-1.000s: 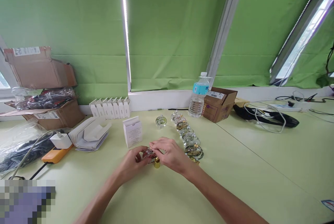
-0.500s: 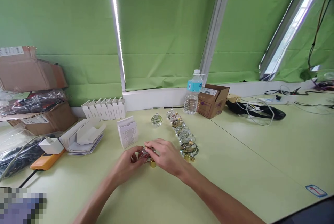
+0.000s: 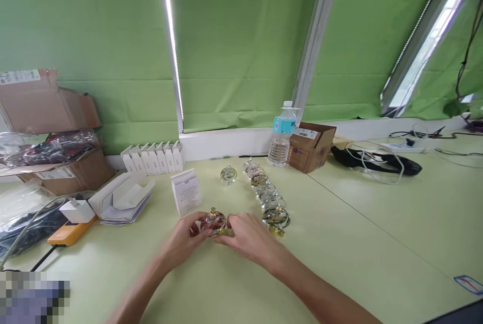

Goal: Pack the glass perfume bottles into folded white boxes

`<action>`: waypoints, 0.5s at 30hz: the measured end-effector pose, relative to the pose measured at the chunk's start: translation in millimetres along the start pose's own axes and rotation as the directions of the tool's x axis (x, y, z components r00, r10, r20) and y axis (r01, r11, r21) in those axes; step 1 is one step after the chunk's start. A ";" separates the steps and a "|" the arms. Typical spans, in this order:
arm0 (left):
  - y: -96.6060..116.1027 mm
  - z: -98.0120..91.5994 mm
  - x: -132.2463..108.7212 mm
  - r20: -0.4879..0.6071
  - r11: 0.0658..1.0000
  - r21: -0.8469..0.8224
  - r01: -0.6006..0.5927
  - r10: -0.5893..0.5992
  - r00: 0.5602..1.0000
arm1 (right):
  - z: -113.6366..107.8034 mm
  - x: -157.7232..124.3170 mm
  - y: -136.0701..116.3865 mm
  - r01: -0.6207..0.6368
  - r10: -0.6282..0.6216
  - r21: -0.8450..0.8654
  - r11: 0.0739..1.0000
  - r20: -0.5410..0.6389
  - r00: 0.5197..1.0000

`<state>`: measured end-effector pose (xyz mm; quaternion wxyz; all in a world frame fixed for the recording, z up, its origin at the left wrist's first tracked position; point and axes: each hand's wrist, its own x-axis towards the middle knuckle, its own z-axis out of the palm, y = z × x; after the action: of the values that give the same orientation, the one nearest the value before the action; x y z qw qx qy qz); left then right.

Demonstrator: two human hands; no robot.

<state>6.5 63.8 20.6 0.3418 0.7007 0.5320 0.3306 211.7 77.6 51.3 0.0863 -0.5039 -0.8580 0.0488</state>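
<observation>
Bottle [image 3: 214, 224] stands tall, gold top [image 3: 213, 212] pointing up. My left hand [image 3: 185, 238] grips it; my right hand [image 3: 249, 236], I can't tell.

The pale counter [image 3: 339, 243] carries a row of glass bottles [image 3: 267, 192], a water bottle [image 3: 279, 149], an upright white box [image 3: 187, 194] and an open carton [image 3: 305, 155].

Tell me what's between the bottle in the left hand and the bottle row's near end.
The right hand lies between the held bottle and the bottle row, as the head view shows.
</observation>
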 end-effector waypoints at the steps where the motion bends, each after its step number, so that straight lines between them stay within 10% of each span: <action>1: -0.6 0.0 0.1 -0.002 1.000 0.005 0.004 -0.004 1.000 | 4.2 0.6 -1.0 -0.006 0.006 -0.025 1.000 0.000 1.000; 15: -2.5 1.3 0.8 0.004 1.000 0.011 0.000 0.000 1.000 | -6.4 7.3 11.1 0.067 0.029 0.417 0.907 -0.220 0.975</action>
<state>6.4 64.9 17.9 0.3390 0.7034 0.5329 0.3261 219.0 89.4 56.5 0.2886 -0.4674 -0.8170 0.1755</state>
